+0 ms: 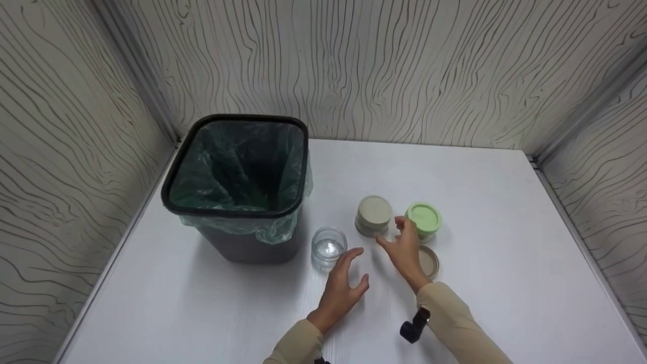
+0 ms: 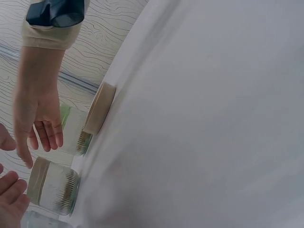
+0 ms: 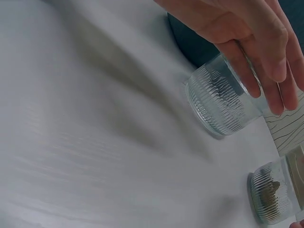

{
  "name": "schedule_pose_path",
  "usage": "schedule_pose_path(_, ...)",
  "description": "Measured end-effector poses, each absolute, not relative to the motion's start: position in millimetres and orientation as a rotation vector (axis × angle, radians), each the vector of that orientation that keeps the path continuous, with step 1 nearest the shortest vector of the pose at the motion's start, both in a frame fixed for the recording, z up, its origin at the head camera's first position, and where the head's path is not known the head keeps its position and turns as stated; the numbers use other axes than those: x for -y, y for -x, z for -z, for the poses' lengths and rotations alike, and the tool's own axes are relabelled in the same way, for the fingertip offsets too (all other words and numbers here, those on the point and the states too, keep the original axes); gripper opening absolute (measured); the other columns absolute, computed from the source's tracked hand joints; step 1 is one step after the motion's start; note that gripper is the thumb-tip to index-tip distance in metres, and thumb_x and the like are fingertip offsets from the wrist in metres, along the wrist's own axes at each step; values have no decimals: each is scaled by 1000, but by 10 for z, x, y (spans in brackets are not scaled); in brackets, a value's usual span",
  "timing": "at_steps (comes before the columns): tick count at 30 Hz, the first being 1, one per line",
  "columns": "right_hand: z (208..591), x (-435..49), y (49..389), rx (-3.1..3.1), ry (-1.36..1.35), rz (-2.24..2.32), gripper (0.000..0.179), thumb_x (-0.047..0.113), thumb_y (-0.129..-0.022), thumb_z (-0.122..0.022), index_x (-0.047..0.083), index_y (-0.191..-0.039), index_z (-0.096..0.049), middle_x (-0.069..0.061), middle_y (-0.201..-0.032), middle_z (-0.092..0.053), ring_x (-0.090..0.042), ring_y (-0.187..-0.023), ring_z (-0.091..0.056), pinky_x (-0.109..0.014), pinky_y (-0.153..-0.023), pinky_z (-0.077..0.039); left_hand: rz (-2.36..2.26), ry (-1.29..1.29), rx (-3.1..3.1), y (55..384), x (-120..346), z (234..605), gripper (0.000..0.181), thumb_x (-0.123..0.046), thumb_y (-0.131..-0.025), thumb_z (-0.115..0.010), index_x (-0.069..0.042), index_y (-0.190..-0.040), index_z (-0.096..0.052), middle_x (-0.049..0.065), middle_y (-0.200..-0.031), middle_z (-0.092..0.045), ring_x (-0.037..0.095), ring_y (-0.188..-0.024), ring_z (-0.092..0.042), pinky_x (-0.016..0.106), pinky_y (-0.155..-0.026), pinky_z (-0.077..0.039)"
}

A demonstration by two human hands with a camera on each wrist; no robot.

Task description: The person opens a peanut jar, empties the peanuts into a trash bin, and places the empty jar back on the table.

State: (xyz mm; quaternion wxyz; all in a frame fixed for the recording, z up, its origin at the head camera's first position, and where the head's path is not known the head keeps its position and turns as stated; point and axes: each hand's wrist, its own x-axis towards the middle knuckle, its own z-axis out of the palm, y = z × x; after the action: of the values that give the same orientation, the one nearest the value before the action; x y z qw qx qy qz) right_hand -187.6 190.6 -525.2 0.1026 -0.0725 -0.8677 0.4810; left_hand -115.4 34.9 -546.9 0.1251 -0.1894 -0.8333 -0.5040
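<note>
My left hand (image 1: 339, 289) is held above the table with its fingers bent in a loose C and nothing between them. Just beyond its fingertips stands a clear ribbed glass jar (image 3: 216, 99) without a lid. Thumb and fingers apart, my right hand (image 1: 406, 251) reaches toward two lidded jars. One jar (image 1: 374, 211) has a beige lid and something brownish inside; the other jar (image 1: 423, 218) wears a light green lid. I cannot tell whether the right fingertips touch either. A loose beige lid (image 2: 99, 108) lies on the table, partly hidden behind my right wrist in the head view.
A dark grey trash bin (image 1: 247, 247) with a black rim and a greenish plastic liner (image 1: 197, 189) stands left of the jars. All of it is on a white table (image 1: 510, 242), bounded by wood-patterned panels (image 1: 354, 71) at the back and sides.
</note>
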Motion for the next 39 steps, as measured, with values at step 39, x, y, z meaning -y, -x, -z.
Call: schedule_pose_path(39, 5158, -1884, 2302, 2785, 3, -1234, 84, 15, -76, -79, -11, -141, -33, -32, -144, -40, -45, -137, -38, -55, -117, -32, 1658, 505, 2595, 1142, -303, 5535, 55, -17, -88, -68, 1, -134, -45, 16, -135, -56, 31, -130, -52, 40, -111, -44)
